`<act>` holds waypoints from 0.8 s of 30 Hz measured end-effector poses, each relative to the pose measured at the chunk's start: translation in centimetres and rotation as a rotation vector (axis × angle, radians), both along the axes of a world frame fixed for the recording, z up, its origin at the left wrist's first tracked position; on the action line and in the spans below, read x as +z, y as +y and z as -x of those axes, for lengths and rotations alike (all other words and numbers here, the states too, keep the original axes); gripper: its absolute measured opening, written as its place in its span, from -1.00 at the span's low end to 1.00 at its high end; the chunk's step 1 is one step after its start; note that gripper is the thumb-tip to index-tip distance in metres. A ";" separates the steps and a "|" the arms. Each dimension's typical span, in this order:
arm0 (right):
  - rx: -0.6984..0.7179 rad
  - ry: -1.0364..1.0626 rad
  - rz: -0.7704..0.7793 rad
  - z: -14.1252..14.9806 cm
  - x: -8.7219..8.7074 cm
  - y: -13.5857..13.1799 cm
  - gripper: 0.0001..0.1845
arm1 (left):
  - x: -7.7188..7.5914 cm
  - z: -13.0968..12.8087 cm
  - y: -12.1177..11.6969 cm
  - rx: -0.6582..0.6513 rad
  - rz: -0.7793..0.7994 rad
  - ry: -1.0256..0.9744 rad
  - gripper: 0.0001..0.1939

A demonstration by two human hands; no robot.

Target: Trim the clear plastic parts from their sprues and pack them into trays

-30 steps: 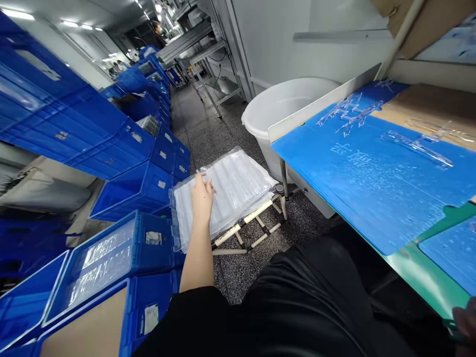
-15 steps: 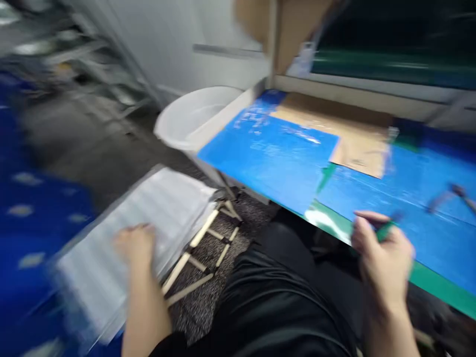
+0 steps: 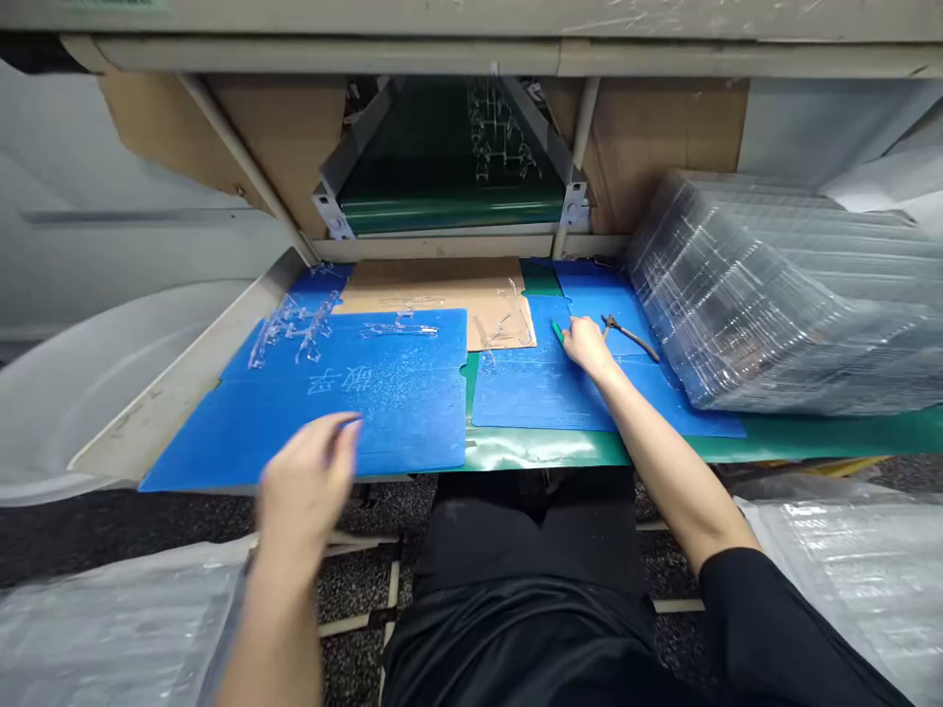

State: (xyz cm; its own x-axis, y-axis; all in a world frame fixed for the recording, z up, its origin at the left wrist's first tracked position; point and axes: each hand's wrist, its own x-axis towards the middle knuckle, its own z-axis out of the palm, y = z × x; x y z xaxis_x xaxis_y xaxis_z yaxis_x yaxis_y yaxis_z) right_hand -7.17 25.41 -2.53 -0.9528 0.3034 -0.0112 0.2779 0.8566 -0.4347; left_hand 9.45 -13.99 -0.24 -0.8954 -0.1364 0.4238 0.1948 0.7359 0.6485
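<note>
My left hand [image 3: 305,481] is over the front edge of the blue mat [image 3: 295,442] at the left. Its fingers look curled but are smeared by motion, and I see nothing in them. My right hand [image 3: 587,346] rests low over the right blue mat [image 3: 545,403], its fingers closed on a small green tool [image 3: 558,333] whose end sticks out to the left. Just right of that hand lie dark-handled pliers [image 3: 630,337]. Clear plastic pieces [image 3: 295,329] lie on the left mat, and another clear piece [image 3: 505,324] is on the brown cardboard [image 3: 434,280].
A tall stack of clear plastic trays [image 3: 781,295] stands on the table's right. Behind the table a green conveyor belt [image 3: 427,157] carries clear parts. A white tub [image 3: 95,363] is at far left; wrapped stacks [image 3: 110,628] flank me below table height.
My view has swung right to face the table. My left hand has left the white wrapped stack and come over the mat. The right hand has reached deeper onto the table with the green tool.
</note>
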 end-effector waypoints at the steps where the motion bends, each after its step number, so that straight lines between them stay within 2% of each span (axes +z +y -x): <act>1: -0.040 -0.019 -0.036 0.6 0.2 0.2 -0.53 | 1.0 1.9 2.2 -0.041 0.079 -0.024 -0.74; 3: -0.143 -0.079 -0.095 1.1 0.3 0.9 -0.48 | 3.2 6.8 8.1 -0.104 0.386 -0.161 -0.61; 5: -0.237 -0.161 -0.124 1.1 0.2 1.9 -0.43 | 5.3 12.3 14.7 -0.114 0.561 -0.301 -0.49; 7: -0.294 -0.226 -0.131 0.6 0.1 3.1 -0.36 | 6.8 16.8 20.1 -0.159 0.600 -0.353 -0.48; 8: -0.308 -0.238 -0.133 0.3 0.1 3.8 -0.30 | 7.2 18.6 22.0 -0.179 0.614 -0.376 -0.51; 10: -0.323 -0.237 -0.133 -0.2 0.1 5.0 -0.21 | 7.3 21.1 24.1 -0.216 0.636 -0.414 -0.58; 12: -0.337 -0.240 -0.109 -0.4 0.1 6.1 -0.23 | 6.9 22.4 24.4 -0.238 0.666 -0.457 -0.65; 16: -0.366 -0.236 -0.003 -0.2 0.3 8.1 -0.45 | 6.2 23.4 22.7 -0.253 0.718 -0.514 -0.76; 20: -0.363 -0.122 0.154 -1.4 0.9 9.1 -0.50 | 8.0 22.2 18.4 -0.248 0.742 -0.489 -0.88; 22: -0.315 -0.044 0.277 -3.5 1.2 8.6 -0.53 | 9.0 20.3 15.0 -0.284 0.654 -0.408 -0.89; 24: -0.230 0.033 0.426 -7.0 1.4 6.8 -0.61 | 9.0 17.7 11.4 -0.381 0.373 -0.286 -0.76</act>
